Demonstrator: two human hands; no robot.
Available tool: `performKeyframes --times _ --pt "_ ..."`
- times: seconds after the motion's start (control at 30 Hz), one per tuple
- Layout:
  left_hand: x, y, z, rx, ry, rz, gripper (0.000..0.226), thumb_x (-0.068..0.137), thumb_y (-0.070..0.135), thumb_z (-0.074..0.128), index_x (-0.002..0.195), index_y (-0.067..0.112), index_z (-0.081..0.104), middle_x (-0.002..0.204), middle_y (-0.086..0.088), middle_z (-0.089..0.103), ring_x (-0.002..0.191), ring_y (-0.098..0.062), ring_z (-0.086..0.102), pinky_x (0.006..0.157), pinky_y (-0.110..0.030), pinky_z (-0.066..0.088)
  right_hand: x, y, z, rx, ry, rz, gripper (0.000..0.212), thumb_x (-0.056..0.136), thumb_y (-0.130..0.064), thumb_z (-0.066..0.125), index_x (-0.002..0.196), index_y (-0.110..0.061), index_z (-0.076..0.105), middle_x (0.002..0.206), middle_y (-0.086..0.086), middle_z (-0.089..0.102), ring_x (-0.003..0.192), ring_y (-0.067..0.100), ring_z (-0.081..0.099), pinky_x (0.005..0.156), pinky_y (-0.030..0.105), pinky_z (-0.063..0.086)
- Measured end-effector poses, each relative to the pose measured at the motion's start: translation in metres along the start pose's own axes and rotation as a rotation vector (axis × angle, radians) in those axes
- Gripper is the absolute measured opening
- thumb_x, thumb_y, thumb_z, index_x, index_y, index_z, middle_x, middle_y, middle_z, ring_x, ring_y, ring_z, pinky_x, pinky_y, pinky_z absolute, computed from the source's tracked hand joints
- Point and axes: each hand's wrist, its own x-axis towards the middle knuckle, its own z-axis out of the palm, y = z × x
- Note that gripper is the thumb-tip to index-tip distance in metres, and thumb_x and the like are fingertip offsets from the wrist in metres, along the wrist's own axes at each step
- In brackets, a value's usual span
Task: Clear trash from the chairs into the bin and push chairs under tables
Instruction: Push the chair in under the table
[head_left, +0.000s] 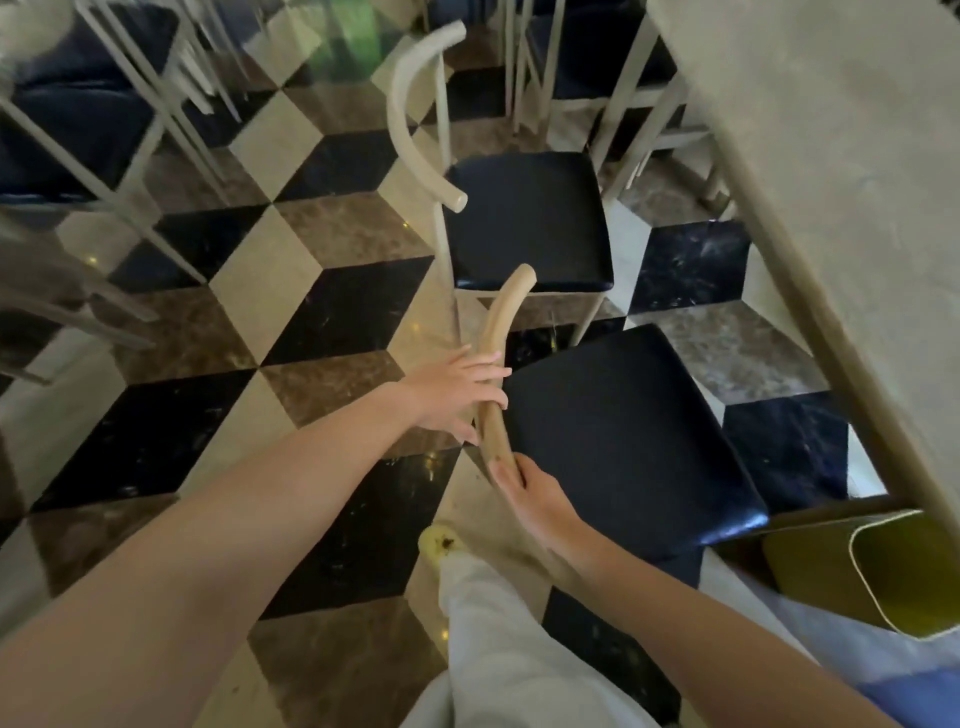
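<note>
The near chair has a dark blue seat (623, 441) and a curved beige backrest (501, 322). My left hand (457, 392) wraps around the middle of that backrest. My right hand (535, 499) grips its lower end, fingers curled over the rail. The seat points toward the grey table (810, 156) on the right, whose edge runs diagonally. A second chair (524, 218) of the same kind stands just beyond, its seat bare, beside the table. No trash shows on either seat.
A yellow-green seat with a white rim (893, 577) sits at the lower right under the table edge. More pale chair frames with blue seats (78, 119) crowd the upper left. Checkered marble floor (260, 338) spreads across the left. My pale trouser leg (493, 623) is below.
</note>
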Motion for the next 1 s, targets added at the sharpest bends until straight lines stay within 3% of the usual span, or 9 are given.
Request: performKeyframes --times 0.1,0.2,0.27,0.33,0.4,0.5,0.57,0.8,1.0 --pt "0.018 -0.019 -0.005 0.023 0.005 0.105 0.049 0.084 0.047 0.063 0.129 0.033 0.052 0.156 0.006 0.029 0.15 -0.017 0.004 0.118 -0.044 -0.009 0.004 0.008 0.006 0.066 0.023 0.02 0.05 0.09 -0.058 0.045 0.128 -0.026 0.051 0.1 -0.006 0.065 0.088 0.012 0.063 0.083 0.034 0.055" --pt "0.039 -0.035 -0.011 -0.003 -0.052 0.185 0.049 0.078 0.054 0.067 0.122 0.034 0.059 0.142 0.009 0.048 0.145 -0.016 0.022 0.121 -0.051 0.005 0.008 0.01 0.008 0.108 0.067 0.052 0.044 0.088 -0.055 0.051 0.124 -0.031 0.054 0.094 -0.013 0.065 0.083 0.009 0.065 0.076 0.026 0.057" --pt "0.046 -0.039 -0.013 -0.019 -0.059 0.224 0.046 0.074 0.057 0.068 0.114 0.036 0.062 0.126 0.012 0.058 0.131 -0.013 0.041 0.117 -0.051 0.023 0.006 0.008 0.008 0.104 0.071 0.047 0.041 0.089 -0.054 0.051 0.123 -0.031 0.055 0.092 -0.013 0.066 0.081 0.009 0.066 0.074 0.023 0.058" --pt "0.053 -0.042 -0.014 -0.032 -0.058 0.28 0.044 0.073 0.058 0.069 0.109 0.033 0.065 0.114 0.012 0.063 0.115 -0.009 0.051 0.116 -0.043 0.027 0.005 0.006 0.008 0.088 0.083 0.064 0.042 0.09 -0.054 0.049 0.126 -0.032 0.053 0.091 -0.011 0.066 0.079 0.009 0.067 0.073 0.022 0.058" --pt "0.056 -0.044 -0.015 -0.065 -0.033 0.329 0.043 0.074 0.055 0.07 0.108 0.029 0.067 0.109 0.01 0.066 0.108 -0.008 0.054 0.115 -0.034 0.024 0.005 0.005 0.007 0.074 0.093 0.075 0.047 0.089 -0.055 0.048 0.13 -0.032 0.051 0.091 -0.01 0.067 0.078 0.01 0.067 0.071 0.023 0.059" --pt "0.058 -0.052 -0.018 -0.128 -0.044 0.367 0.04 0.074 0.052 0.071 0.109 0.032 0.067 0.109 0.012 0.065 0.106 -0.008 0.052 0.105 -0.037 0.04 0.008 0.006 0.008 0.05 0.089 0.091 0.048 0.087 -0.058 0.048 0.129 -0.033 0.052 0.089 -0.009 0.068 0.077 0.012 0.068 0.071 0.03 0.061" --pt "0.061 -0.057 -0.021 -0.101 -0.061 0.39 0.041 0.076 0.051 0.071 0.113 0.034 0.066 0.111 0.013 0.065 0.108 -0.007 0.052 0.103 -0.036 0.042 0.008 0.005 0.008 0.033 0.074 0.096 0.048 0.087 -0.06 0.047 0.128 -0.034 0.052 0.092 -0.009 0.069 0.079 0.013 0.068 0.073 0.033 0.061" --pt "0.086 -0.059 -0.038 -0.047 -0.275 0.446 0.048 0.074 0.051 0.073 0.119 0.036 0.064 0.111 0.014 0.067 0.104 -0.007 0.056 0.1 -0.035 0.045 0.003 -0.008 0.003 -0.009 0.099 0.175 0.053 0.088 -0.06 0.045 0.133 -0.031 0.049 0.086 -0.015 0.062 0.079 0.003 0.062 0.071 0.018 0.05" --pt "0.093 -0.066 -0.036 -0.029 -0.261 0.581 0.046 0.078 0.046 0.071 0.121 0.034 0.063 0.116 0.013 0.067 0.109 -0.006 0.057 0.103 -0.033 0.043 -0.006 -0.014 0.019 -0.143 0.292 0.279 0.055 0.085 -0.067 0.039 0.123 -0.03 0.054 0.092 -0.01 0.066 0.081 0.006 0.063 0.078 0.03 0.056"
